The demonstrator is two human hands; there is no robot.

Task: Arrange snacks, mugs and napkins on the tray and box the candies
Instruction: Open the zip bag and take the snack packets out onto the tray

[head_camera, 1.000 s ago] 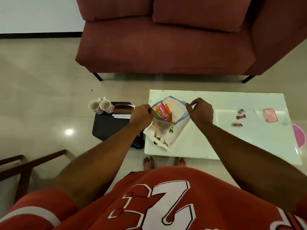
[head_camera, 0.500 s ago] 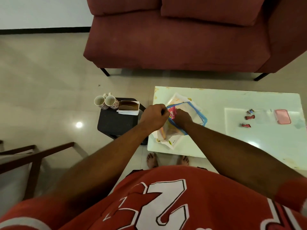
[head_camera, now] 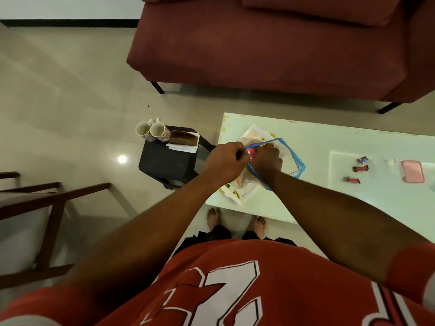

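A clear zip bag (head_camera: 290, 158) with a blue rim lies over a white flowered tray (head_camera: 235, 192) at the left end of the white table (head_camera: 329, 203). My left hand (head_camera: 226, 161) pinches the bag's rim. My right hand (head_camera: 267, 158) reaches into the bag mouth, fingers around a pink snack packet (head_camera: 251, 154); the fingertips are hidden. Three wrapped candies (head_camera: 359, 168) lie on the table to the right, beside a clear box with a pink lid (head_camera: 413, 171). Two flowered mugs (head_camera: 153, 131) and a napkin holder (head_camera: 184, 139) stand on a black stool.
The black stool (head_camera: 168, 162) stands left of the table. A dark red sofa (head_camera: 270, 48) runs behind the table. A wooden chair (head_camera: 35, 208) is at my left. My bare feet (head_camera: 235, 220) are at the table's near edge.
My right hand has left the bag's far rim and gone into the bag mouth beside my left hand. The view has shifted slightly left.
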